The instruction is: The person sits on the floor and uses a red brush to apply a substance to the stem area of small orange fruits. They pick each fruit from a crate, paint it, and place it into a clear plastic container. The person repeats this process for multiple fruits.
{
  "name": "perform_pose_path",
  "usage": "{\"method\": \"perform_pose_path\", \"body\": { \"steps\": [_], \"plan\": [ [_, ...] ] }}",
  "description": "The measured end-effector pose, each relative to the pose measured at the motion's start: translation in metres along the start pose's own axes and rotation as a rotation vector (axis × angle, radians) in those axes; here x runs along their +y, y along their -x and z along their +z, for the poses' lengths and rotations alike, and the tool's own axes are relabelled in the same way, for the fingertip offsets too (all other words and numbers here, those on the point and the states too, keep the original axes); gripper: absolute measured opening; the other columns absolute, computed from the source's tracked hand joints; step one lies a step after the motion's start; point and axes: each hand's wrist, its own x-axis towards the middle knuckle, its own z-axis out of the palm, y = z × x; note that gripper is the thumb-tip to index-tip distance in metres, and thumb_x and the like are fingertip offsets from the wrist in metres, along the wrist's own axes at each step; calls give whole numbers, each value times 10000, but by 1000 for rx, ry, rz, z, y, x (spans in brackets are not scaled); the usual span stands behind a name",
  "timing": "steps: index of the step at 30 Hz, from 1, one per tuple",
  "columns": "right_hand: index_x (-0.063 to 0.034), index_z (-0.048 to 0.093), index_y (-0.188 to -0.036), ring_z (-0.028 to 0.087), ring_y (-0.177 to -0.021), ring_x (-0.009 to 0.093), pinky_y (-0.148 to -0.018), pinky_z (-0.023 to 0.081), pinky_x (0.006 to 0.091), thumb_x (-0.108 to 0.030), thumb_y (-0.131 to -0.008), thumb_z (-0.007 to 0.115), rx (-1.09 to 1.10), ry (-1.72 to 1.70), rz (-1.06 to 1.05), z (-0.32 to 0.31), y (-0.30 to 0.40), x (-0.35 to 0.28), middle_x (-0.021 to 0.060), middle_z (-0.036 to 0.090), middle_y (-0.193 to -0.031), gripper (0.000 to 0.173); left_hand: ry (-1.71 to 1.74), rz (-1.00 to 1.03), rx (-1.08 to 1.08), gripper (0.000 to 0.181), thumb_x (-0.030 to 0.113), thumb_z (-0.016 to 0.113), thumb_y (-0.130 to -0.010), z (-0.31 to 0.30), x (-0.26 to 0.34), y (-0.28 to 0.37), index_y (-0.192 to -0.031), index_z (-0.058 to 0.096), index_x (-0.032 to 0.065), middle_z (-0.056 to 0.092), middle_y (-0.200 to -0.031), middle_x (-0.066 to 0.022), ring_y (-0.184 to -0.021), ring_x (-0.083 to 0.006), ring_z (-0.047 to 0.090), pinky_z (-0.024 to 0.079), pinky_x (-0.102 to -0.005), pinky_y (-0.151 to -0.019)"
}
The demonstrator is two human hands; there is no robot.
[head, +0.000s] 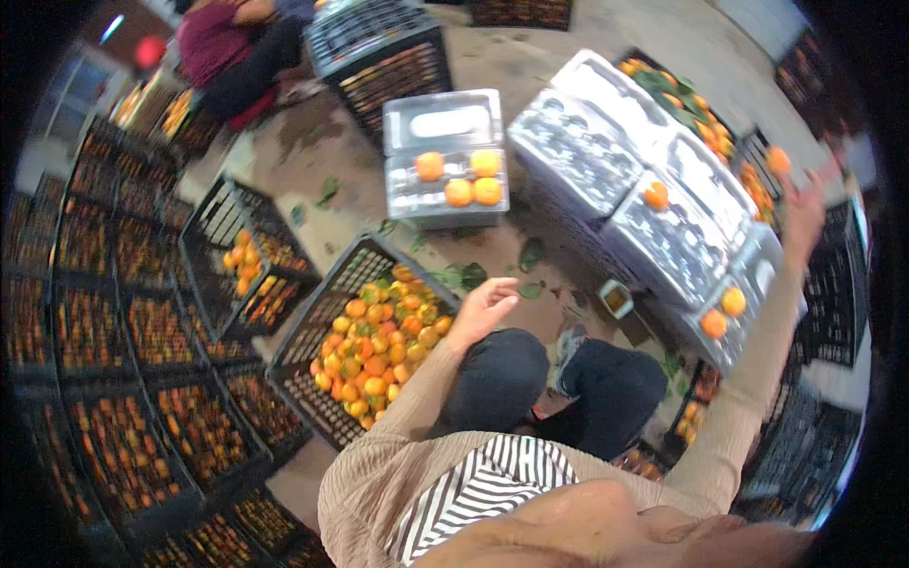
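Observation:
My left hand is empty, with its fingers apart, above my knee. Beside it is a black plastic crate holding many orange and yellow persimmons. My right hand reaches far right, blurred, with its fingers spread. A persimmon appears just beyond those fingertips; whether it touches them is unclear. Below that arm, a clear plastic tray holds two persimmons. Next to it, another moulded tray carries a single fruit. A separate lidded tray ahead contains several persimmons.
Fruit and leaves fill a crate behind the trays. At left stand a part-filled crate and stacked full crates. Loose leaves lie on the floor. A small container sits beside the trays. Another person sits at the far left.

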Motion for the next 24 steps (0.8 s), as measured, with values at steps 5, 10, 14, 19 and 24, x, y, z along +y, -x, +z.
{"method": "perform_pose_path", "body": {
  "steps": [5,10,14,19,24],
  "plan": [
    [-14,593,-1127,593,-992,162,-840,445,268,-118,-909,607,43,-500,-362,33,78,-22,86,634,-1108,242,-1,10,81,302,109,618,-905,-8,-34,-2,-1198,573,48,659,-1008,-44,-878,-111,608,492,-270,-796],
    [-21,600,-1064,605,-1011,204,-802,472,293,-42,-892,573,-260,-654,-340,29,195,-111,134,633,-1142,175,-58,-24,131,294,111,617,-898,-31,-34,-9,-1183,580,49,645,-940,-15,-834,-82,592,489,-250,-751],
    [-10,616,-999,618,-1012,248,-856,481,324,-6,-868,567,-283,-769,-369,31,232,-136,161,638,-1098,139,76,1,249,311,78,608,-873,-60,-46,-33,-1181,573,49,621,-844,-9,-721,-94,577,498,-249,-668],
    [-11,621,-955,642,-937,271,-765,510,312,57,-834,578,-472,-841,-331,47,255,-147,175,641,-1064,145,15,120,571,445,29,618,-863,-136,-22,-111,-1288,487,60,636,-965,-61,-766,-127,608,511,-254,-677],
    [-13,619,-966,645,-928,280,-776,514,326,74,-821,584,-419,-879,-423,56,254,-154,179,643,-1040,173,-1024,421,667,615,22,697,-709,-178,12,-184,-1291,501,61,573,-1204,-143,-1091,-313,567,470,-394,-921]
  ]
}}
